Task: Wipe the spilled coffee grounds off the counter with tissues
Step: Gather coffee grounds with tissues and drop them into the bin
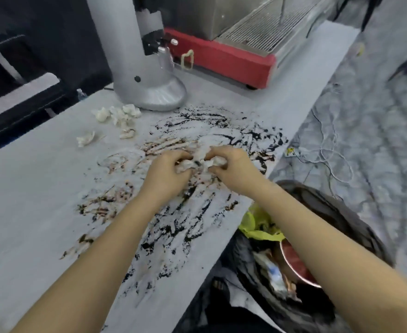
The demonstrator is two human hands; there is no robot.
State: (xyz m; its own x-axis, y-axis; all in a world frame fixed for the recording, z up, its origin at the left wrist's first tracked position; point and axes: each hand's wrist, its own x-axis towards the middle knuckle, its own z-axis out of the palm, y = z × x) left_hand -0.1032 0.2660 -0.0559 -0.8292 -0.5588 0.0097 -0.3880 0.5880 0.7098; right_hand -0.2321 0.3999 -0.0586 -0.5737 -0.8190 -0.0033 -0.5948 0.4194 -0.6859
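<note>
I have both hands on one crumpled tissue (203,162) at the middle of the counter (29,200): left hand (167,168) and right hand (231,164) each grip an end with curled fingers. Dark grounds (185,227) are smeared all around them. More wadded tissues (117,114) lie by the grinder (140,68).

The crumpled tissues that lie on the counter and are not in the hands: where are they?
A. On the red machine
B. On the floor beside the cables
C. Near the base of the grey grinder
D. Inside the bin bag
C: the loose crumpled tissues lie on the counter just left of the base of the grey grinder, apart from the tissue that both hands hold over the coffee grounds.
</note>
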